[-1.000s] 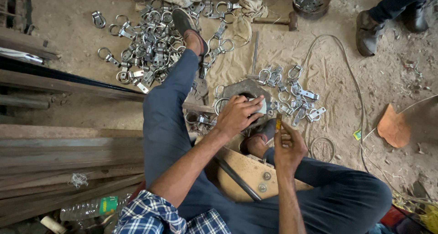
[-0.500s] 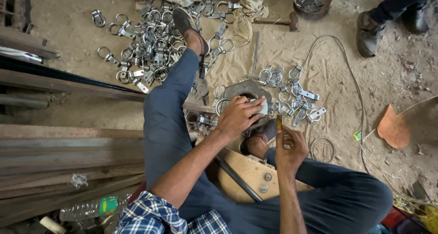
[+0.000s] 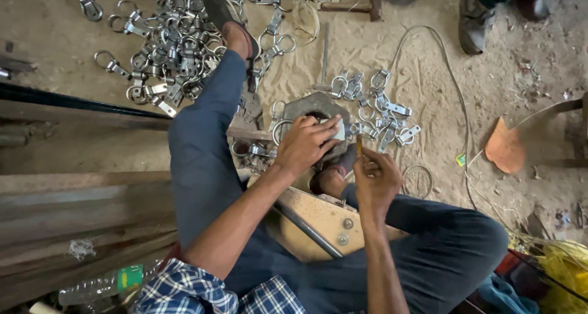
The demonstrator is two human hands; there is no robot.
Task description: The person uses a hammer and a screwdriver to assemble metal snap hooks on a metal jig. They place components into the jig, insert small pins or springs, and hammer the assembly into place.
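The left hand (image 3: pixel 306 143) lies palm down with its fingers curled shut over a small pale metal piece (image 3: pixel 339 130), pressing it onto a dark, rough, many-sided iron block (image 3: pixel 312 104) that sits on the sandy floor (image 3: pixel 55 38). The forearm runs back bare and straight toward a blue checked sleeve (image 3: pixel 184 289).

Just to its right, the right hand (image 3: pixel 375 180) is raised with the wrist bent. Its fingertips are pinched together on a thin yellowish rod (image 3: pixel 359 145) that stands nearly upright, close beside the pale piece. Whether the rod touches the piece cannot be told.

Beyond both hands, near the far edge of the block, lies a small heap of shiny metal clips (image 3: pixel 380 109) made of rings and flat plates. Farther off to the left, past the outstretched leg in dark blue trousers (image 3: pixel 202 142) and its dark shoe (image 3: pixel 223 14), spreads a much larger pile of clips (image 3: pixel 165 38) of the same kind. A hammer (image 3: pixel 352 7) with a wooden handle lies well beyond the hands. A thin pale cord (image 3: pixel 453 99) loops over the floor to the right, and another person's shoe (image 3: pixel 474 23) stands at the far right. Below the hands is a tan painted metal part (image 3: pixel 318 219) with bolts, and weathered planks (image 3: pixel 79 197) lie to the left.
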